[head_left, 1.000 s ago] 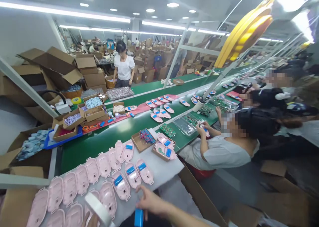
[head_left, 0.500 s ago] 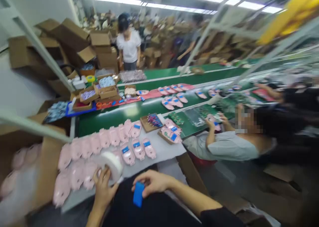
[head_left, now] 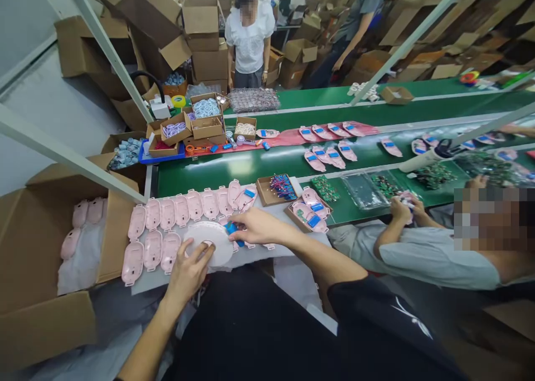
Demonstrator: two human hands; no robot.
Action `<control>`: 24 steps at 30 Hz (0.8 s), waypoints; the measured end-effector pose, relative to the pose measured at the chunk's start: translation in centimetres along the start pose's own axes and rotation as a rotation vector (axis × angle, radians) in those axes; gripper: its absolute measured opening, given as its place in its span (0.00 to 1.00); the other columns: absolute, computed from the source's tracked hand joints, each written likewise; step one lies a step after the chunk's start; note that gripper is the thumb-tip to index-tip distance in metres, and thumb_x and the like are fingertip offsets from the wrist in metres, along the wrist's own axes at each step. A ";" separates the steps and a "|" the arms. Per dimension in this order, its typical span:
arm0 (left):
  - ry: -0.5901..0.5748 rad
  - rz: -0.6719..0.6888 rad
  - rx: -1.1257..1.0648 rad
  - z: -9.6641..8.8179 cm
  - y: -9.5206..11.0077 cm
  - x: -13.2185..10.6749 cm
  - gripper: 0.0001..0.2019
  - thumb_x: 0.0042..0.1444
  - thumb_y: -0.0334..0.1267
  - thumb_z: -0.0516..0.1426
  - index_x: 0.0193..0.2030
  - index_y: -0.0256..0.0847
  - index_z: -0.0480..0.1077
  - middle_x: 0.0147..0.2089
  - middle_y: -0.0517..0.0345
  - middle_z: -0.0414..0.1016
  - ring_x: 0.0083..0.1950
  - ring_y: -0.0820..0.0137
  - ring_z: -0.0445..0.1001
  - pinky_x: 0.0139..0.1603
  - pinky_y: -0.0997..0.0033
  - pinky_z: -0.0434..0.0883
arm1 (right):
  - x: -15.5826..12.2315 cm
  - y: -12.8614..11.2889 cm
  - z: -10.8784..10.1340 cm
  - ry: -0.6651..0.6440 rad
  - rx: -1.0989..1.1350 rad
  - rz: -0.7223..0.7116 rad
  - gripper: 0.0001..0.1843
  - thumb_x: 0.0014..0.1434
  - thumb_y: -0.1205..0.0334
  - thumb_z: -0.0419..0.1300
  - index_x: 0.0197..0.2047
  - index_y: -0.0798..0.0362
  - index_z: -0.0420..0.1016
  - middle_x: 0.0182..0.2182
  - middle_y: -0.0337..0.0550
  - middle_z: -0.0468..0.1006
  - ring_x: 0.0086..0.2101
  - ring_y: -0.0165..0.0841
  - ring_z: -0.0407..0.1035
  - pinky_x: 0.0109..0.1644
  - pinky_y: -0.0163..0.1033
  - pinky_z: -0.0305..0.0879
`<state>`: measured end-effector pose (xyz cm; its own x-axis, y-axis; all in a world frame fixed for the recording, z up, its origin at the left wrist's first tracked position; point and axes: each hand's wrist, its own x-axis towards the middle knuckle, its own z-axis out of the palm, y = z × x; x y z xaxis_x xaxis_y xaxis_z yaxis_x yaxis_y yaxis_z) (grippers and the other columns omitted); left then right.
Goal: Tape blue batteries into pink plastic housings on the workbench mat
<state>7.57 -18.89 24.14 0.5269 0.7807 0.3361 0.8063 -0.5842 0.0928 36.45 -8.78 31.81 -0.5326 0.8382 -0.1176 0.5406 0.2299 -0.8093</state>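
Note:
My left hand grips a white roll of tape held flat over the work surface, fingers on its core. My right hand is closed on a small blue block just right of the roll, over the pink plastic shells. The shells lie in two rows on a white sheet. Some shells further right carry blue blocks.
A cardboard box with more pink shells stands at my left. A green conveyor belt runs behind, carrying shells, small boxes and a tray of wires. A co-worker sits at my right; another person stands across.
The camera tipped down. My right hand carried the blue block from my lap up to the shells. My left hand laid the tape roll flat over the shells.

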 end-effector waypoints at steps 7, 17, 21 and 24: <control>-0.121 -0.023 0.008 -0.1 -0.9 0.2 0.30 0.58 0.24 0.60 0.66 0.51 0.74 0.56 0.50 0.80 0.67 0.50 0.66 0.66 0.51 0.70 | 0.4 5.6 9.5 0.160 0.788 0.207 0.28 0.51 0.43 0.75 0.49 0.53 0.81 0.39 0.47 0.86 0.42 0.43 0.82 0.47 0.45 0.78; -0.321 -0.109 -0.116 7.1 -0.7 0.5 0.31 0.55 0.27 0.61 0.66 0.47 0.72 0.58 0.47 0.77 0.68 0.47 0.64 0.64 0.47 0.73 | 11.3 20.7 1.4 0.804 0.798 0.292 0.30 0.56 0.41 0.71 0.53 0.52 0.72 0.46 0.52 0.85 0.49 0.40 0.80 0.52 0.46 0.79; -0.269 -0.310 -0.061 8.6 -1.2 -1.0 0.25 0.56 0.31 0.62 0.62 0.43 0.75 0.55 0.47 0.76 0.66 0.45 0.62 0.67 0.44 0.68 | 17.2 28.5 0.3 0.485 0.227 0.374 0.23 0.60 0.53 0.70 0.54 0.52 0.73 0.50 0.52 0.85 0.52 0.40 0.80 0.56 0.44 0.75; -0.287 -0.388 -0.053 9.0 -0.5 -2.0 0.24 0.57 0.31 0.61 0.62 0.44 0.75 0.55 0.47 0.77 0.66 0.46 0.63 0.68 0.43 0.66 | 18.3 32.0 2.3 0.265 -0.078 0.367 0.22 0.63 0.59 0.70 0.58 0.51 0.73 0.52 0.50 0.85 0.54 0.40 0.79 0.59 0.43 0.73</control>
<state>8.50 -18.18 15.01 0.2485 0.9686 -0.0040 0.9472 -0.2421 0.2101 42.50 12.82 2.41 -0.1173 0.9665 -0.2284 0.7149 -0.0774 -0.6949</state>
